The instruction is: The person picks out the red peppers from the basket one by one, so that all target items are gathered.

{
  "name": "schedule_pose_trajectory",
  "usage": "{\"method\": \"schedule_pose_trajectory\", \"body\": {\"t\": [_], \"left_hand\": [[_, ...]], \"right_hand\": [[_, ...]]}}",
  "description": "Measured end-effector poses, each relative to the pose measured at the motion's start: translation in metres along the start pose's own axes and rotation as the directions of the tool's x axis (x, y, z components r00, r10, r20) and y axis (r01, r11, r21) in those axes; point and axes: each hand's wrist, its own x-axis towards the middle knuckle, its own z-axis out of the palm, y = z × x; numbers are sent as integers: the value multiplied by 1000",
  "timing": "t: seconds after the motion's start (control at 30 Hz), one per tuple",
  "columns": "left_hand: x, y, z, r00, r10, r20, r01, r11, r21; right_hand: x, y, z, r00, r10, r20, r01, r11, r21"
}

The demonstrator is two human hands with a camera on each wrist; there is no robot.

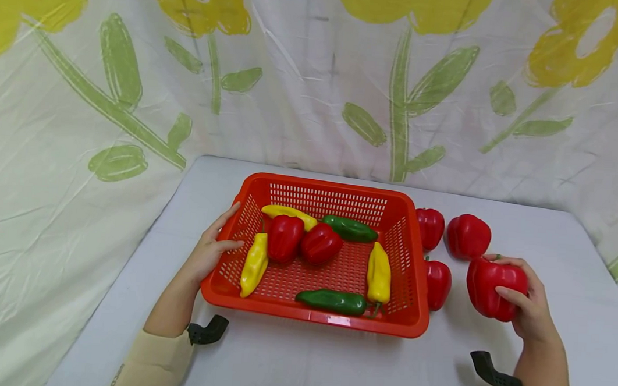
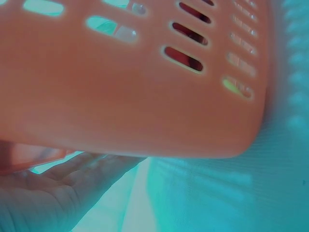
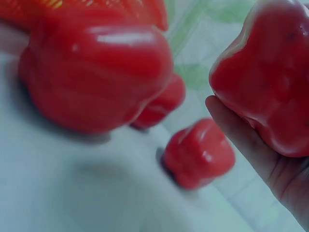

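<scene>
My right hand (image 1: 531, 304) grips a red bell pepper (image 1: 497, 289) to the right of the basket, thumb across its front. In the right wrist view the same held bell pepper (image 3: 270, 77) is seen from below, above the table. My left hand (image 1: 208, 252) holds the left rim of a red plastic basket (image 1: 313, 317), thumb over the edge. Inside lie two red bell peppers (image 1: 285, 238), three yellow peppers (image 1: 254, 266) and two long green peppers (image 1: 332, 301). The left wrist view shows the basket's slotted outer wall (image 2: 120, 106).
Three more red bell peppers stand on the white table (image 1: 331, 369) along the basket's right side: one at the back (image 1: 430, 228), another farther right (image 1: 468, 236), and one nearer (image 1: 437, 285). A flower-printed cloth (image 1: 303, 99) hangs behind the table.
</scene>
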Motion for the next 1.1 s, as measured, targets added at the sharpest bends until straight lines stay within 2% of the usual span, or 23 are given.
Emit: {"method": "schedule_pose_trajectory", "body": {"t": [0.23, 0.43, 0.67, 0.97, 1.1], "left_hand": [[0, 0, 0, 1000, -4, 1, 4, 1000, -5], [-1, 1, 0, 1000, -5, 4, 5, 1000, -7], [0, 1, 0, 1000, 3, 9, -3, 1000, -9], [0, 0, 0, 1000, -1, 5, 1, 1000, -10], [0, 1, 0, 1000, 5, 8, -5, 1000, -16]], "right_hand": [[-6, 13, -11, 998, 64, -26, -63, 997, 32], [-8, 22, -12, 982, 163, -91, -168, 985, -40], [-10, 32, -15, 963, 255, -91, -261, 962, -74], [-8, 40, -14, 947, 313, -76, -320, 942, -105], [-8, 41, -15, 947, 312, -74, -318, 942, -105]]}}
